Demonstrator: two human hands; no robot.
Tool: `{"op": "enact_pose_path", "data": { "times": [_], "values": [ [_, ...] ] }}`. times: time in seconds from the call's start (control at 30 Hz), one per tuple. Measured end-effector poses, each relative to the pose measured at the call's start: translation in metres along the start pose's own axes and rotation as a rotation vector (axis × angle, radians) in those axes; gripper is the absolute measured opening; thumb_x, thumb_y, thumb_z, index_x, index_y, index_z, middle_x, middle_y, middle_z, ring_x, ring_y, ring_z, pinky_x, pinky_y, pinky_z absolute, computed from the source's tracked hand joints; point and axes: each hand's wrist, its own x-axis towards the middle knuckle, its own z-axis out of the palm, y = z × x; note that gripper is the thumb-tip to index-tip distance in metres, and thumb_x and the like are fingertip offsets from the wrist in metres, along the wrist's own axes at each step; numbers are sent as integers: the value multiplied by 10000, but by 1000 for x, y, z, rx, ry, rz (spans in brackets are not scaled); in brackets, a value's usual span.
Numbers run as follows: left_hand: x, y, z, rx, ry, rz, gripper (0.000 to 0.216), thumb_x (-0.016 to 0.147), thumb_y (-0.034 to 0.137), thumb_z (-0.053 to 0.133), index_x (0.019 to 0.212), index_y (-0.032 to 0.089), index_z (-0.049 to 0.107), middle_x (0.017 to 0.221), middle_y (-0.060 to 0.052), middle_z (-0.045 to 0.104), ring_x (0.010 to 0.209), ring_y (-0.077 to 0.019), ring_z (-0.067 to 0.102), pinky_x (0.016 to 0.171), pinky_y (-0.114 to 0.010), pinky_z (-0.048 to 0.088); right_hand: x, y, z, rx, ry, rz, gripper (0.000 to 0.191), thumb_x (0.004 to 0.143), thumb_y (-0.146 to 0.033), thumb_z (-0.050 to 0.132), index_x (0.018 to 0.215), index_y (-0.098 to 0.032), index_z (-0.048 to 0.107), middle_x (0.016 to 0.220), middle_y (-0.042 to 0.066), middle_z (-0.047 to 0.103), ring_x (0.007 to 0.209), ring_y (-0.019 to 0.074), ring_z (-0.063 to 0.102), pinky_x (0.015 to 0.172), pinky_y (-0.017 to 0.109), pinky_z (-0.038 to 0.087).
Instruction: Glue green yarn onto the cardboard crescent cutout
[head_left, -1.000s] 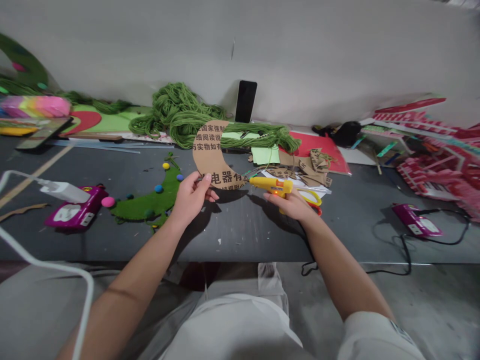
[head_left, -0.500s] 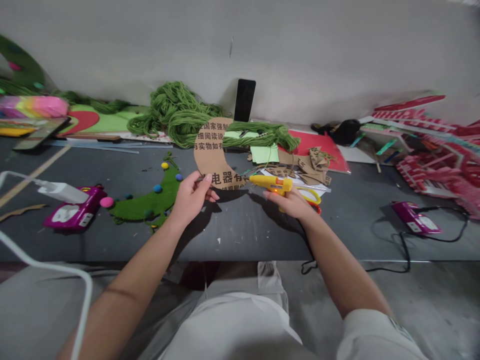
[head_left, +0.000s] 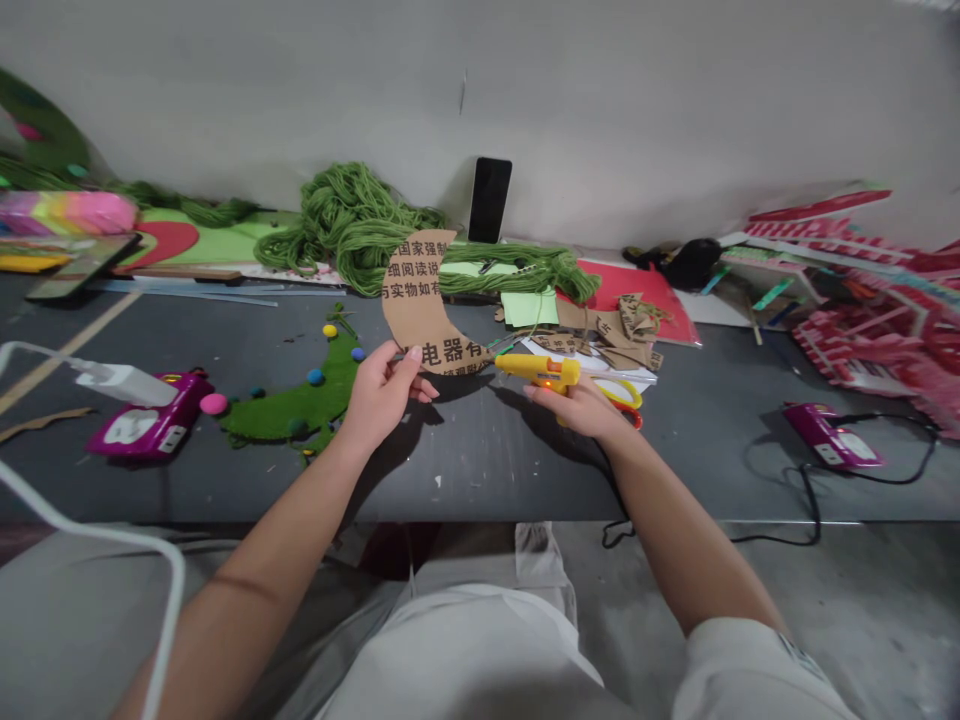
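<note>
My left hand [head_left: 382, 392] pinches the lower edge of a brown cardboard crescent [head_left: 418, 300] printed with black characters and holds it upright above the dark table [head_left: 480, 460]. My right hand [head_left: 581, 408] grips a yellow glue gun [head_left: 541, 371] with an orange light; its nozzle points left and meets the crescent's lower right tip. Green yarn [head_left: 517, 266] lies just behind the crescent.
A green felt crescent [head_left: 300, 405] with coloured pompoms lies to the left, beside a purple device [head_left: 146, 425] with a white charger. Scissors [head_left: 622, 395], cardboard scraps [head_left: 622, 335] and red sheets sit to the right. A black phone [head_left: 489, 200] leans on the wall. Another purple device [head_left: 832, 440] rests far right.
The cardboard crescent has tilted slightly leftward in my left hand. The glue gun has shifted a little left, staying at the crescent's lower tip.
</note>
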Motion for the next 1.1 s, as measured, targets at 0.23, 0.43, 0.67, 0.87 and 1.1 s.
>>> {"op": "enact_pose_path", "data": {
  "times": [0.23,0.43,0.67,0.87,1.1],
  "values": [
    [0,0,0,-6,11,-11,320,873,481,646,950,175,596,824,-22,654,571,-131,686,506,-232,554,2,9,3,127,91,-26,389,836,-534,634,1028,-207,719,837,46,711,774,229,631,728,354,495],
    [2,-2,-4,-146,45,-107,303,801,415,744,887,159,608,749,-13,663,584,-124,677,519,-214,533,4,12,6,320,225,-3,306,831,-505,658,810,-200,681,772,50,676,683,183,582,658,325,463],
    [1,9,-3,-300,44,-254,323,686,283,838,887,126,640,694,-19,682,565,-112,657,514,-199,524,1,-3,3,530,146,-36,278,843,-467,663,793,-199,716,810,62,706,648,154,572,637,303,457],
    [0,13,-5,-359,25,-291,338,669,204,840,937,137,646,672,-4,680,564,-102,647,514,-185,529,3,-4,1,877,103,-8,251,804,-433,697,787,-182,714,794,67,725,579,144,588,570,291,446],
    [-1,12,-6,-365,9,-286,322,700,213,826,958,146,644,646,0,669,562,-99,640,500,-172,522,1,-8,2,933,45,21,250,805,-420,704,780,-171,707,761,67,729,557,134,585,555,274,438]
  ]
}}
